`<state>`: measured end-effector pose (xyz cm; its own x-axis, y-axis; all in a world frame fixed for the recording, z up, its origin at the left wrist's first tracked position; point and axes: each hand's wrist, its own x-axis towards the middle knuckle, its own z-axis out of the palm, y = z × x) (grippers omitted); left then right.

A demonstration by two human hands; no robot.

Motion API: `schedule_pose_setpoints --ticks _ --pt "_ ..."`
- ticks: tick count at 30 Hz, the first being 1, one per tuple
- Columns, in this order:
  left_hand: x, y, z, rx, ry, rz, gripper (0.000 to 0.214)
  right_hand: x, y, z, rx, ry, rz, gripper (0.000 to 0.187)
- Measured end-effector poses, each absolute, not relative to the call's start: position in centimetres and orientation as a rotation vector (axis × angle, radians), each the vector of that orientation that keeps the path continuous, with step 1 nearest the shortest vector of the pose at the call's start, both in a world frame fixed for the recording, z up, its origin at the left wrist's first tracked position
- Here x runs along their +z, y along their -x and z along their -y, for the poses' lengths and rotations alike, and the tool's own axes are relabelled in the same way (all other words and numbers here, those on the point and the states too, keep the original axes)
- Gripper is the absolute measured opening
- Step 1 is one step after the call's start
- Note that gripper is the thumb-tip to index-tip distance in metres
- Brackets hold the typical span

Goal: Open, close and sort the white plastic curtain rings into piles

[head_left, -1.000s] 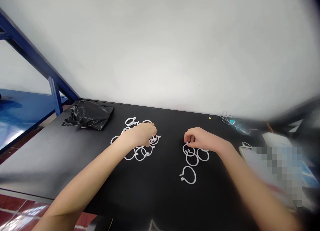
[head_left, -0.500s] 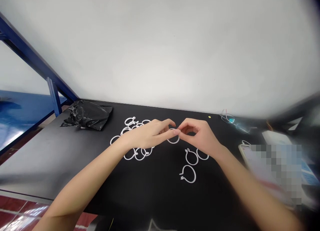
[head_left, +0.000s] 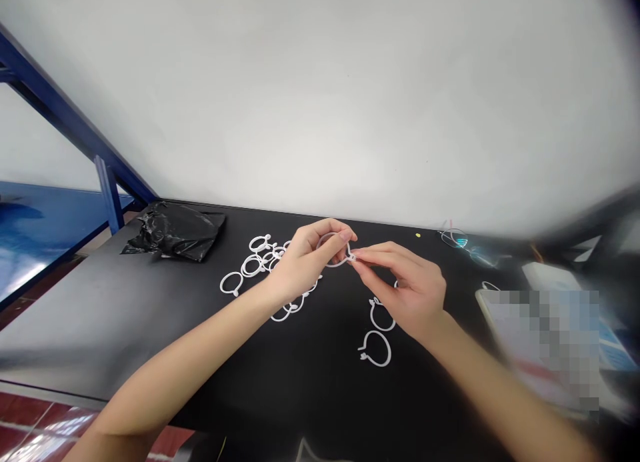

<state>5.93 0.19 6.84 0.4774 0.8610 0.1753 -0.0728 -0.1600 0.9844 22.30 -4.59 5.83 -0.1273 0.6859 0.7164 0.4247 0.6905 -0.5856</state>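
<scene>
A white plastic ring with a small clasp (head_left: 336, 266) is held above the table between both hands. My left hand (head_left: 316, 254) grips its left and upper part between thumb and fingers. The fingertips of my right hand (head_left: 410, 282) pinch it at the clasp. Whether the clasp is open I cannot tell. Under and left of my left hand lies a pile of similar rings (head_left: 231, 283), partly covered by the hand and forearm. Below my right hand are a ring with a gap at its clasp (head_left: 390, 350) and another ring (head_left: 374, 322), with one more mostly hidden behind the hand.
A crumpled black plastic bag (head_left: 175, 230) lies on the black table (head_left: 280, 382) at the back left. To the right are a phone-like device (head_left: 520, 349), a white box (head_left: 550, 275) and a clear item with thin wires (head_left: 454, 238). A white wall (head_left: 320, 102) stands behind.
The held ring has turned, so its clasp now faces my right fingertips. My left hand has shifted up and wrapped around it; my right hand has moved slightly right and lower.
</scene>
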Motion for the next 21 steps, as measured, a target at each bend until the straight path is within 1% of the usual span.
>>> schedule_pose_setpoints --ticks 2,4,6,8,12,15,17,19,20,21 --pt "6.0 -6.4 0.1 1.090 -1.592 -0.740 0.022 5.2 -21.9 4.8 0.233 0.906 1.704 0.024" --pt "4.9 -6.6 0.1 1.281 -1.831 -0.678 0.021 4.7 -21.6 5.0 0.218 0.892 1.675 0.028" --pt "4.0 -6.5 -0.3 1.520 -2.147 -0.485 0.019 4.5 -21.4 5.3 0.220 0.842 1.674 0.028" --pt "3.3 -6.3 -0.8 1.693 -2.323 -0.318 0.016 4.5 -21.2 5.5 0.253 0.780 1.690 0.027" --pt "2.8 -6.0 -1.3 1.782 -2.383 -0.249 0.019 4.5 -20.8 5.8 0.314 0.719 1.722 0.026" --pt "2.9 -5.8 -1.3 1.766 -2.416 -0.265 0.020 4.3 -20.7 5.6 0.307 0.707 1.721 0.025" --pt "3.3 -5.6 -1.5 1.656 -2.472 -0.320 0.021 4.4 -21.1 5.1 0.314 0.732 1.724 0.020" --pt "3.8 -5.1 -1.9 1.371 -2.566 -0.440 0.022 4.8 -22.1 4.4 0.411 0.820 1.765 0.013" --pt "4.1 -4.9 -2.2 1.181 -2.611 -0.523 0.022 5.1 -22.8 3.9 0.515 0.887 1.811 0.009" --pt "4.4 -4.6 -2.5 0.987 -2.643 -0.624 0.024 5.3 -23.7 3.4 0.667 0.973 1.869 0.011"
